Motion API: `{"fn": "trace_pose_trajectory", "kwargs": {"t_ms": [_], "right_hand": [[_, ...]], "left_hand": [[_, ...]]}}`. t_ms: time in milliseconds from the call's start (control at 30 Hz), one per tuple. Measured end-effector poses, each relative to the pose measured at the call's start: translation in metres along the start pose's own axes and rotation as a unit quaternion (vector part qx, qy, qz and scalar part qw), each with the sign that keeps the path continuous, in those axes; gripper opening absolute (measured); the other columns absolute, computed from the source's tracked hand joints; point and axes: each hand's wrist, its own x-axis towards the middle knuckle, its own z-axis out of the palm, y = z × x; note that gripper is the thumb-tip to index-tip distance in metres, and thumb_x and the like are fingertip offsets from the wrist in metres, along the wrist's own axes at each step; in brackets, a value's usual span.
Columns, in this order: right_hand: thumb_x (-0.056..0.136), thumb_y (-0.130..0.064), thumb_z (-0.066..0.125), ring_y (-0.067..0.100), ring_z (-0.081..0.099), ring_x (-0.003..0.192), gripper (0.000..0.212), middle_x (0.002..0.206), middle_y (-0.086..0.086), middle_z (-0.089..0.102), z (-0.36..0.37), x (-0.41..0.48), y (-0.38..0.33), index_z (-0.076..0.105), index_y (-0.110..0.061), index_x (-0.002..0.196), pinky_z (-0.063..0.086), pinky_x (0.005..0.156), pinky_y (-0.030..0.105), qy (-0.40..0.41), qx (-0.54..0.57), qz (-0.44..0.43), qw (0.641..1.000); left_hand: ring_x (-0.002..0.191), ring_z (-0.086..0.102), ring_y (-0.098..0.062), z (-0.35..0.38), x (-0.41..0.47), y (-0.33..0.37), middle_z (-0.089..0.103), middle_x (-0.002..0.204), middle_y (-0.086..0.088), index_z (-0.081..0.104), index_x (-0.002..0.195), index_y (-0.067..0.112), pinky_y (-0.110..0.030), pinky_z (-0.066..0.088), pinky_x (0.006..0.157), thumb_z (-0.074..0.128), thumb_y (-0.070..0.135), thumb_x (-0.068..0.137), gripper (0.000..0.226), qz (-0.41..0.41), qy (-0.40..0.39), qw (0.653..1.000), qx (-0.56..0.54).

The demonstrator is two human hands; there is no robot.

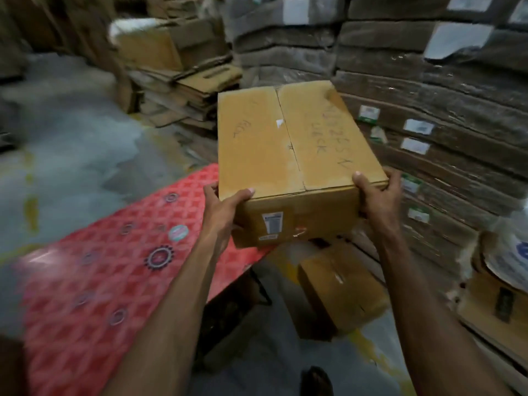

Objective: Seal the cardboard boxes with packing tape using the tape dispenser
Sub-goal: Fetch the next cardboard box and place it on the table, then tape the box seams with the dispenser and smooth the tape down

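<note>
- Holding the cardboard box (291, 138) by its near end, you have one hand at each near corner.
- Your left hand (223, 207) grips the near left corner. Its thumb (243, 194) lies flat on the top flap and the fingers curl round the side, out of sight.
- Your right hand (377, 198) grips the near right corner the same way, with its thumb (360, 181) on top and the palm against the side wall.
- The box sits between your two hands and reaches away from you, so most of it lies beyond your grip.
- It is tilted slightly and hangs over the far corner of the red patterned table (100, 267).
- Its top flaps are folded shut, and the centre seam (288, 132) runs from the near edge to the far edge. You cannot tell whether tape covers the seam.
- Handwriting marks both flaps, and a white label (273, 222) is stuck on the near wall.
- A smaller box (337, 290) lies on the floor below, between your forearms.
- Wrapped stacks of flat cardboard (428, 95) rise to the right, beyond the box.
</note>
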Motion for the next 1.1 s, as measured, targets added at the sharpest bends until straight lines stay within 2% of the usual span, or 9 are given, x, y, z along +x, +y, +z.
{"fn": "trace_pose_trajectory", "kwargs": {"t_ms": [133, 333, 467, 700, 767, 833, 933, 1033, 1100], "right_hand": [[0.084, -0.039, 0.077, 0.021, 0.061, 0.107, 0.058, 0.119, 0.0, 0.06, 0.095, -0.041, -0.002, 0.05, -0.02, 0.133, 0.055, 0.083, 0.038, -0.084, 0.026, -0.009, 0.996], [0.076, -0.046, 0.08, 0.026, 0.066, 0.102, 0.06, 0.113, -0.002, 0.066, 0.21, -0.09, 0.029, 0.052, -0.033, 0.128, 0.058, 0.086, 0.053, -0.23, 0.029, 0.058, 0.971], [0.065, -0.061, 0.075, 0.029, 0.065, 0.101, 0.043, 0.111, -0.003, 0.067, 0.254, -0.095, 0.067, 0.051, -0.053, 0.1, 0.057, 0.084, 0.056, -0.292, -0.014, 0.06, 0.955], [0.092, -0.041, 0.069, 0.019, 0.049, 0.117, 0.058, 0.125, -0.006, 0.052, 0.27, -0.071, 0.108, 0.044, -0.03, 0.143, 0.041, 0.09, 0.036, -0.344, -0.066, 0.054, 0.935], [0.099, -0.051, 0.054, 0.018, 0.052, 0.115, 0.048, 0.127, -0.007, 0.056, 0.271, -0.053, 0.114, 0.048, -0.03, 0.141, 0.042, 0.09, 0.037, -0.363, -0.106, 0.017, 0.926], [0.103, -0.052, 0.041, 0.026, 0.061, 0.112, 0.045, 0.123, 0.004, 0.066, 0.267, -0.027, 0.12, 0.063, -0.021, 0.126, 0.044, 0.088, 0.038, -0.326, -0.13, 0.021, 0.936], [0.095, -0.039, 0.048, 0.038, 0.062, 0.109, 0.04, 0.116, 0.02, 0.068, 0.252, 0.022, 0.14, 0.068, -0.009, 0.112, 0.045, 0.086, 0.04, -0.258, -0.21, 0.06, 0.941], [0.081, -0.034, 0.057, 0.043, 0.055, 0.121, 0.058, 0.128, 0.026, 0.061, 0.236, 0.061, 0.173, 0.053, -0.008, 0.133, 0.044, 0.098, 0.045, -0.268, -0.355, 0.071, 0.893], [0.087, -0.038, 0.066, 0.043, 0.05, 0.128, 0.074, 0.134, 0.026, 0.056, 0.233, 0.077, 0.194, 0.038, -0.004, 0.146, 0.043, 0.102, 0.048, -0.279, -0.421, 0.061, 0.861]], "left_hand": [[0.078, 0.065, -0.018, -0.096, -0.007, 0.013, 0.063, 0.102, 0.0, 0.042, 0.121, 0.019, -0.039, 0.051, 0.054, 0.083, 0.019, 0.077, 0.06, 0.015, 0.117, 0.993, 0.006], [0.074, 0.066, -0.024, -0.208, -0.019, -0.006, 0.064, 0.102, -0.003, 0.041, 0.118, 0.023, -0.038, 0.047, 0.046, 0.087, 0.022, 0.069, 0.068, -0.015, 0.249, 0.968, 0.009], [0.081, 0.065, -0.025, -0.231, -0.028, -0.035, 0.061, 0.106, -0.001, 0.036, 0.125, 0.023, -0.044, 0.049, 0.054, 0.086, 0.023, 0.068, 0.076, -0.045, 0.306, 0.951, -0.003], [0.096, 0.065, -0.022, -0.217, -0.014, -0.095, 0.06, 0.118, 0.002, 0.029, 0.143, 0.023, -0.052, 0.057, 0.074, 0.08, 0.021, 0.082, 0.079, -0.12, 0.336, 0.934, 0.006], [0.091, 0.062, -0.017, -0.217, -0.01, -0.097, 0.059, 0.113, 0.003, 0.031, 0.139, 0.019, -0.039, 0.054, 0.07, 0.08, 0.024, 0.083, 0.075, -0.122, 0.35, 0.928, 0.047], [0.096, 0.062, -0.02, -0.228, -0.001, -0.091, 0.056, 0.118, -0.002, 0.034, 0.132, 0.017, -0.043, 0.055, 0.078, 0.083, 0.042, 0.078, 0.077, -0.118, 0.336, 0.928, 0.107], [0.109, 0.062, -0.026, -0.248, 0.019, -0.079, 0.057, 0.128, 0.0, 0.039, 0.134, 0.02, -0.045, 0.054, 0.089, 0.084, 0.061, 0.066, 0.092, -0.112, 0.307, 0.919, 0.22], [0.122, 0.051, -0.021, -0.247, 0.036, -0.068, 0.043, 0.142, 0.008, 0.03, 0.151, 0.026, -0.041, 0.045, 0.098, 0.082, 0.039, 0.08, 0.089, -0.087, 0.277, 0.919, 0.266], [0.131, 0.043, -0.022, -0.244, 0.044, -0.07, 0.035, 0.152, 0.004, 0.028, 0.154, 0.028, -0.043, 0.04, 0.104, 0.082, 0.049, 0.077, 0.096, -0.092, 0.268, 0.909, 0.307]]}}
